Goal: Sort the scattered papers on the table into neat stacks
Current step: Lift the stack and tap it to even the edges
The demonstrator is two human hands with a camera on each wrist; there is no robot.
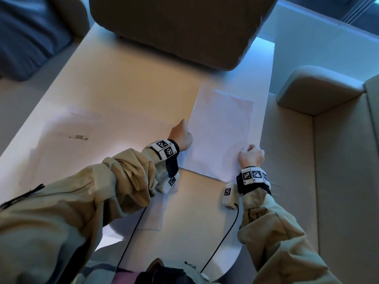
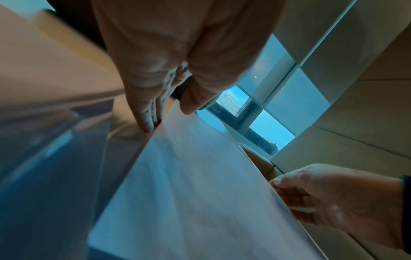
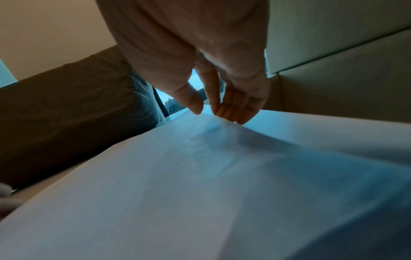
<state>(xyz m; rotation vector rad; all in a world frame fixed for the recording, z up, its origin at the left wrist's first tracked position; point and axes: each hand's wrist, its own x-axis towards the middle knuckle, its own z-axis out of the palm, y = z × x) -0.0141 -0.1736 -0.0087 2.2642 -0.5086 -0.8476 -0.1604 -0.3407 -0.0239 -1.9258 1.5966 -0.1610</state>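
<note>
A pale table runs away from the person, warm-lit on its left, blue-lit toward the window at the far right; a brown cushion overhangs its far end, a beige sofa lines its right side, dark blue fabric sits far left; a white stack lies on the table's right half, its top sheets slightly askew; the left hand holds the stack's left edge, fingers under and thumb on top; the right hand pinches the near right edge; loose sheets, one with faint print, lie spread on the left half; another sheet lies near the body
</note>
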